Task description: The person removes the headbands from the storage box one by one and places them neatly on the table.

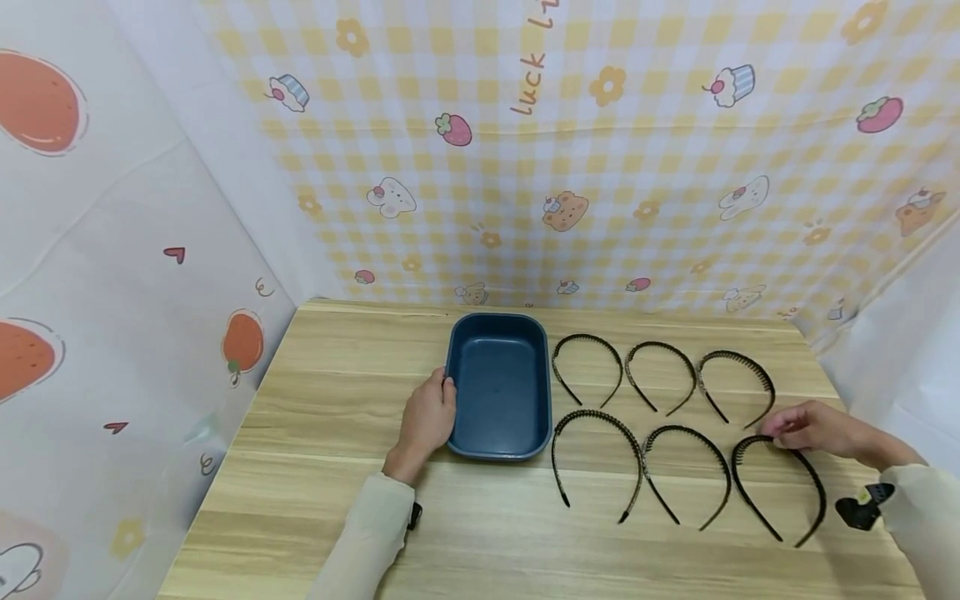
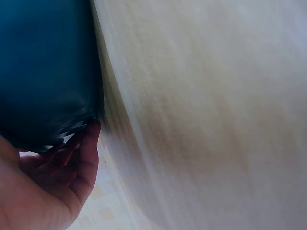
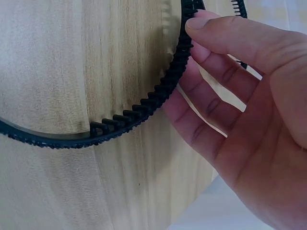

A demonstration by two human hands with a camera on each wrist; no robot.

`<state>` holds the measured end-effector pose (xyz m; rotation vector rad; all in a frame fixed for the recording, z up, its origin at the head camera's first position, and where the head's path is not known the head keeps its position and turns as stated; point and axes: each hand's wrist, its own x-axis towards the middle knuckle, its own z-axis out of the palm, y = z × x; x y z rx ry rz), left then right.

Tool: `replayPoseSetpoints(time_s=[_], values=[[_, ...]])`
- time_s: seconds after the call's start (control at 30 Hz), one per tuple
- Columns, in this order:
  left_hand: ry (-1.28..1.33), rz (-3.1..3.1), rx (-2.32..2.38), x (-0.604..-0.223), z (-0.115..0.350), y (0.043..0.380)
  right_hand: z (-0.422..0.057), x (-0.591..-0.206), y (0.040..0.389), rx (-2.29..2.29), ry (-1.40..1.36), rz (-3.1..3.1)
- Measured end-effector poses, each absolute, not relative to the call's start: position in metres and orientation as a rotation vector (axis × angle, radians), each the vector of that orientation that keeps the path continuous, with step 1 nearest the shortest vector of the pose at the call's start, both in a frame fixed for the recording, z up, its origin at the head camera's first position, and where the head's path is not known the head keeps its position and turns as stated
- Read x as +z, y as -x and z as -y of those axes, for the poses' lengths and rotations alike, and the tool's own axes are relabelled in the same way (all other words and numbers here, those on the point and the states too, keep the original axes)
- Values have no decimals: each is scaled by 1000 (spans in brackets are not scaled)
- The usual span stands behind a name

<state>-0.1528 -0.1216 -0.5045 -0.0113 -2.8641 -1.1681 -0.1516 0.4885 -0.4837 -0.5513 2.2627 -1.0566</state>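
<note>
A dark blue rectangular tray (image 1: 497, 392) with raised walls stands on the wooden table, its inside bare. My left hand (image 1: 429, 417) grips the tray's left wall, the thumb over the rim and the fingers against the outside, as the left wrist view also shows. At the right, my right hand (image 1: 813, 429) pinches the top of a black toothed headband (image 1: 819, 492) between thumb and fingertips. In the right wrist view this headband (image 3: 144, 109) shows its row of comb teeth along the inner curve, the thumb (image 3: 196, 23) lying on the band.
Several more toothed headbands lie between the tray and my right hand in two rows: a back row with one at its right end (image 1: 761, 379), and a front row with a larger one (image 1: 600, 414) beside the tray. A checked cloth (image 1: 495, 167) hangs behind the table (image 1: 337, 375).
</note>
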Motion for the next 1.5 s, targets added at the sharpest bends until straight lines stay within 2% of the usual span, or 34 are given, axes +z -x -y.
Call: replayPoseSetpoints(time_s=[0.27, 0.7, 1.1, 1.33, 1.5], values=[[12, 2864, -1160, -505, 124, 153, -486, -486, 150, -1040, 597, -2307], [2, 2853, -1179, -504, 125, 152, -482, -483, 154, -957, 410, -2322], [2, 2853, -1206, -503, 123, 154, -484, -487, 150, -1022, 412, -2317], [-62, 2838, -1370, -499, 130, 156, -477, -472, 149, -903, 249, -2569], [-133, 2836, -1466, -483, 148, 163, -455, -452, 153, -644, 278, -2931]])
